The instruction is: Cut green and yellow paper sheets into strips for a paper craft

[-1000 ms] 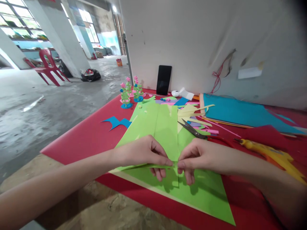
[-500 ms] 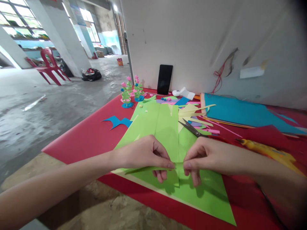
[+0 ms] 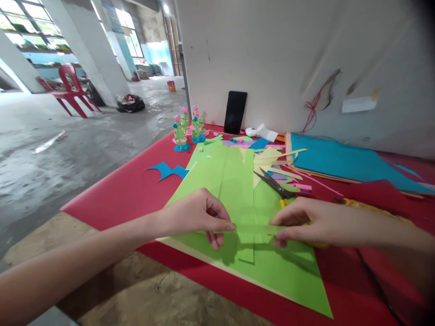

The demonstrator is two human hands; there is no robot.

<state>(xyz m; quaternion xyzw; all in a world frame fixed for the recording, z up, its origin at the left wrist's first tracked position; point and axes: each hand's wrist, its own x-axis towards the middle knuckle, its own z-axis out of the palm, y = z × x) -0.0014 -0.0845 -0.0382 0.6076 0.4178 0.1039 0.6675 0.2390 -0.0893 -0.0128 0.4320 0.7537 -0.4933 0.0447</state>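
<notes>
My left hand [image 3: 207, 213] pinches one end of a narrow light-green paper strip [image 3: 253, 229] between thumb and fingers. My right hand [image 3: 302, 219], a little blurred, is closed on the other end, so the strip lies stretched level between both hands. Below it is a large green paper sheet [image 3: 288, 280], with a longer green piece [image 3: 238, 176] on top. Dark-bladed scissors [image 3: 277, 184] lie open just beyond my right hand, their handles partly covered. Behind my right forearm shows the yellow glue gun [image 3: 367, 206], mostly hidden.
Small paper flower models [image 3: 181, 136] stand at the table's back left, near a blue paper scrap [image 3: 166, 170]. A phone [image 3: 235, 112] leans against the wall. Blue sheets [image 3: 340, 156] are stacked at back right, beside cut strips. A black cord [image 3: 377, 285] runs at right.
My hands have moved apart, my left slightly leftward and my right to the right. The strip now shows stretched between them.
</notes>
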